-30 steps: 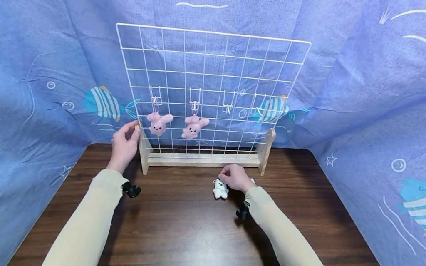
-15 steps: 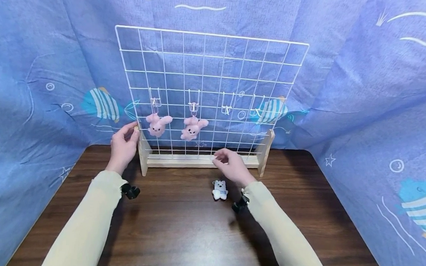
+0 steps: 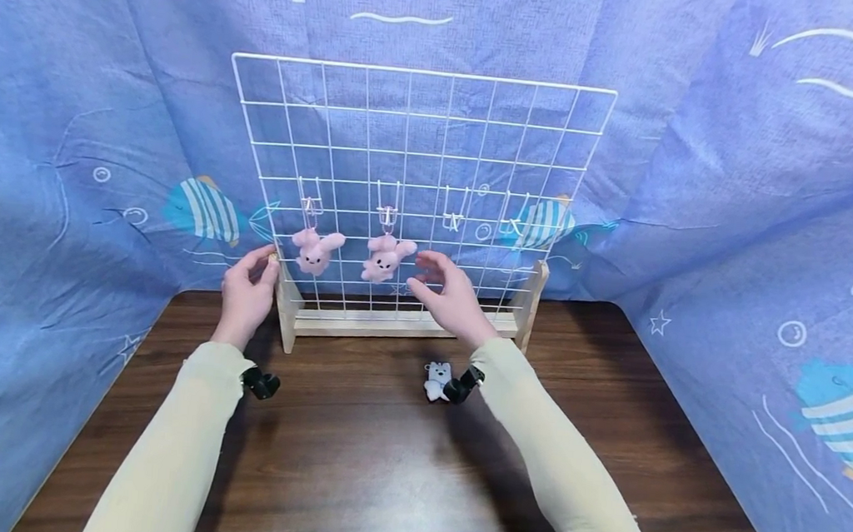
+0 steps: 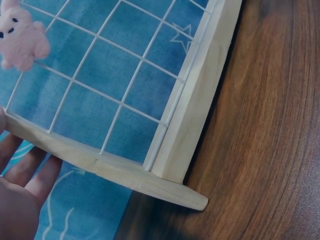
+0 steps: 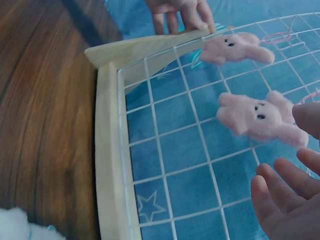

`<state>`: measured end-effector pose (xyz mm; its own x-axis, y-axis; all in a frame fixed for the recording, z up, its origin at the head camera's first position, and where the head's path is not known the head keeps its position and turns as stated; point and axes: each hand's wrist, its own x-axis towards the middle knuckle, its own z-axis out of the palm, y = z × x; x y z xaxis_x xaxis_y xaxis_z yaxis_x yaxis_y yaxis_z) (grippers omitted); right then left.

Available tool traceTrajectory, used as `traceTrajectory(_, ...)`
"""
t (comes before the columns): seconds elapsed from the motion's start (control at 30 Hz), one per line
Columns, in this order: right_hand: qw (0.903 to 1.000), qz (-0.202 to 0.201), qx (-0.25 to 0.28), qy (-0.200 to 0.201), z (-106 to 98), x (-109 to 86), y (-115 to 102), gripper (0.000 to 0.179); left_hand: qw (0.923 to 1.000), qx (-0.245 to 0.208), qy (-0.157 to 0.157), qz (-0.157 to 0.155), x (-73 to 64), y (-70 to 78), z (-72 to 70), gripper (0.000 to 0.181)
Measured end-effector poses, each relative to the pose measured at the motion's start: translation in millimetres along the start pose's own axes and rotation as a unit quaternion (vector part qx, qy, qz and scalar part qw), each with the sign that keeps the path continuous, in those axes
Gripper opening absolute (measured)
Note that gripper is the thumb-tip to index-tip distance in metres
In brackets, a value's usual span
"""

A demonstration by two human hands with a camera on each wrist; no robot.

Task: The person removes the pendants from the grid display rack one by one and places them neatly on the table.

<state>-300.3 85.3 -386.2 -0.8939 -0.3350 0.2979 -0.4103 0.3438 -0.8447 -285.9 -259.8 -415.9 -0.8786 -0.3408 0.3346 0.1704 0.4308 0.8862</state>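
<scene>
My left hand (image 3: pixel 246 295) pinches the upper end of the wooden side post (image 4: pixel 115 170) of a white wire grid rack (image 3: pixel 405 153), thumb on one face and fingers behind. My right hand (image 3: pixel 454 300) is held in front of the grid with fingers and thumb spread, nothing between them. Just left of its fingertips hangs a pink plush bunny keychain (image 5: pixel 265 117) from a hook. A second pink bunny keychain (image 3: pixel 315 253) hangs further left. On the table below my right wrist lies a white plush bear keychain (image 3: pixel 436 377), partly covered by the wrist camera.
Two white hooks, a middle one (image 3: pixel 453 220) and a right one (image 3: pixel 511 226), hold nothing. The rack's wooden base (image 3: pixel 384 324) stands on the dark wood table (image 3: pixel 337 451). A blue fish-print curtain (image 3: pixel 703 196) surrounds the table's back and sides.
My right hand has risen from beside the white bear, up and left towards the second bunny, and its fingers have spread. My left hand has stayed on the post.
</scene>
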Motion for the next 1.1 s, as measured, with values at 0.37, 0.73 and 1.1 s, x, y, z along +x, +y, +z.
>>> traceTrajectory(0.37, 0.9951, 0.027, 0.091, 0.026, 11.1, 12.6, -12.1, 0.052, 0.9999, 0.003, 0.005, 0.014, 1.3, -3.8, -0.6, 0.034)
traceTrajectory(0.73, 0.9941, 0.029, 0.092, 0.049, 16.2, 24.5, -24.2, 0.042, 1.0, 0.0, 0.0, 0.009, 3.9, -6.5, 0.2, 0.036)
traceTrajectory(1.1, 0.9962, 0.018, 0.077, 0.037, 19.2, 34.8, -32.1, 0.04, 1.0, 0.005, 0.0, 0.008, 3.8, -6.6, -0.4, 0.036)
